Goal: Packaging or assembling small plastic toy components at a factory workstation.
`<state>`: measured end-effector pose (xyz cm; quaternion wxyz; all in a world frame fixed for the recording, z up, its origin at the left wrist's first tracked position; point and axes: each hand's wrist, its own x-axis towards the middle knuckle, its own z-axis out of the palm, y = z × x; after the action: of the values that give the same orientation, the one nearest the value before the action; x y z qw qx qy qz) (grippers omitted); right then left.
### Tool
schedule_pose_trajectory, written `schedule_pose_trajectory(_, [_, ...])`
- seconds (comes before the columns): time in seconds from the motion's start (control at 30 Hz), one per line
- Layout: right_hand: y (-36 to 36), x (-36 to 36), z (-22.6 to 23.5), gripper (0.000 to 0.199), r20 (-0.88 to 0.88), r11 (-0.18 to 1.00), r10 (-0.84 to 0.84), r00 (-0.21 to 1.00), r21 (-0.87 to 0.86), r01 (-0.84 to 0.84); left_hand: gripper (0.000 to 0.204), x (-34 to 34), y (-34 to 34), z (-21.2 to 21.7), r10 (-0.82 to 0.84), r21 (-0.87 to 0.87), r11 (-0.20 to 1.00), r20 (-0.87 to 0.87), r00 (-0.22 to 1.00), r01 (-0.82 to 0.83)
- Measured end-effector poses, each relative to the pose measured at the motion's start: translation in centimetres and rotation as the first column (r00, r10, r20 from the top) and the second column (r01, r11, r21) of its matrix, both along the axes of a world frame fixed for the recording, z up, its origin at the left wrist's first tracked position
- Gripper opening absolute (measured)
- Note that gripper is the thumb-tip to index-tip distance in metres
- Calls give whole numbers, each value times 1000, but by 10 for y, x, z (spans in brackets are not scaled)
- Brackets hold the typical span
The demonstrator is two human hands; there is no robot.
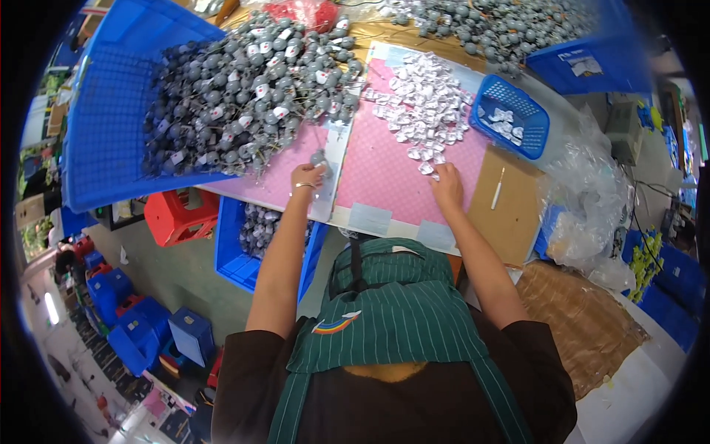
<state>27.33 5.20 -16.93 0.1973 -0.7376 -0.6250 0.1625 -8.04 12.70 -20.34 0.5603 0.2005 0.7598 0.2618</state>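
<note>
Grey round piece was up at the tips of the left hand, and those fingers were clamped on it, out over the pink-covered counter! Across went the eye to the right hand: its fingers were right at the near edge of a heap of small white pieces, though whether they had pinched one or stood apart, I could not tell. Off to the left, what a mound of grey parts, spread from a large blue crate onto the counter! Right of the white heap sat a blue basket with several white pieces inside. Nearer, a white pen lay on a brown board, crumpled clear plastic to its right.
</note>
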Motion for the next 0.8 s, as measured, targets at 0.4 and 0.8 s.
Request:
schedule_pose_trajectory(0.4, [-28,-4,13,26,-475,997,-58,878,-64,31,42,27,5,36,-260,147,730,-843,470,668])
schedule_pose_trajectory(0.8, [-38,-28,68,14,-793,992,-112,599,-120,28,24,-20,-11,27,-427,-103,121,-903,-42,987])
